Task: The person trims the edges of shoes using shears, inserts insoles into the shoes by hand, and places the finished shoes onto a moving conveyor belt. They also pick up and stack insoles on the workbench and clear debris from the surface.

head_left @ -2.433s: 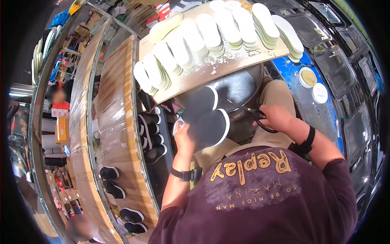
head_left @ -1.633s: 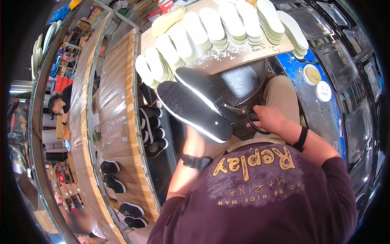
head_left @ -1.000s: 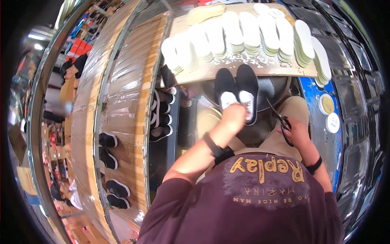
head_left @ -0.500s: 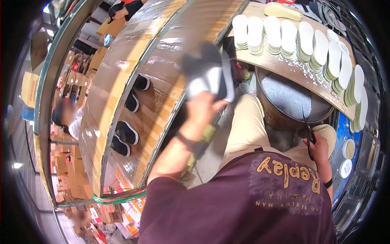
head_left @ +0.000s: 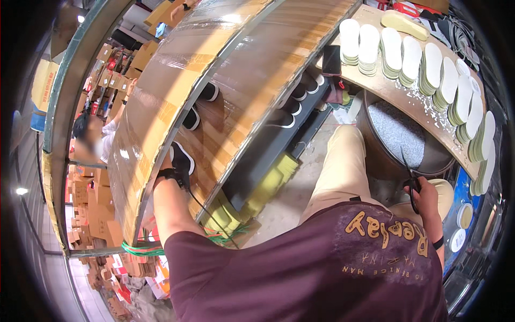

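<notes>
My left hand (head_left: 176, 170), with a black watch on the wrist, reaches up to the left and grips a black shoe with a white sole (head_left: 184, 156). It holds the shoe against the cardboard-covered top shelf (head_left: 161, 107); the fingers are mostly hidden behind the shoe. My right hand (head_left: 429, 194) is low at the right, closed on black scissors (head_left: 412, 181) whose blades point up. It sits beside a round grey tub (head_left: 399, 134) under a wooden board.
More black shoes (head_left: 191, 118) lie on the same shelf, and others (head_left: 284, 119) on the lower shelf. Stacks of white insoles (head_left: 429, 64) line the curved wooden board (head_left: 407, 99). Yellow insoles (head_left: 268, 182) are piled on the floor. Another person (head_left: 99, 140) stands far left among cardboard boxes.
My left hand carried the black shoes from over the tub up and left to the top shelf. My head turned left. The right hand kept the scissors by the tub.
</notes>
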Demonstrator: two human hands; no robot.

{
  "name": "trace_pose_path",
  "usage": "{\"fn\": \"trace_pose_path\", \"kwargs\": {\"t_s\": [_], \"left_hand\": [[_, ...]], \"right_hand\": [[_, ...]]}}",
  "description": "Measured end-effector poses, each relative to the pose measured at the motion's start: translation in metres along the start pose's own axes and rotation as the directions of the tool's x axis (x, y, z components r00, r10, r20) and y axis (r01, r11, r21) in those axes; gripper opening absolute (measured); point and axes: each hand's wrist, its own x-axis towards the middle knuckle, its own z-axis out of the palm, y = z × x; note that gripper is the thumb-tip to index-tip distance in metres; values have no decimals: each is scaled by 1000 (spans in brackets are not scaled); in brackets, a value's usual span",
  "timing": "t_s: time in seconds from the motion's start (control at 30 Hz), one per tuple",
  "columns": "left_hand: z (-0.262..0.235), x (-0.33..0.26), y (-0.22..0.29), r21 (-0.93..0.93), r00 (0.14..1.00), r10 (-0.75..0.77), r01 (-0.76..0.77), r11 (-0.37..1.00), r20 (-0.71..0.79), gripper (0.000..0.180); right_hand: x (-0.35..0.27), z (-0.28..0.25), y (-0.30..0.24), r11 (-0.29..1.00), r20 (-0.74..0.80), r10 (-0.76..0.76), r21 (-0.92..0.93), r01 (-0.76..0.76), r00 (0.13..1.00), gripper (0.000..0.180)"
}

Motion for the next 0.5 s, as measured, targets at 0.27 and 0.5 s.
{"fn": "trace_pose_path", "kwargs": {"t_s": [0.27, 0.5], "left_hand": [[67, 25, -68, 273, 928, -346, 302, 914, 134, 47], [82, -6, 252, -226, 939, 343, -342, 912, -37, 29]], "right_hand": [[-8, -5, 10, 995, -40, 80, -56, -82, 996, 50], [-28, -22, 29, 981, -87, 186, -31, -189, 979, 51]]}}
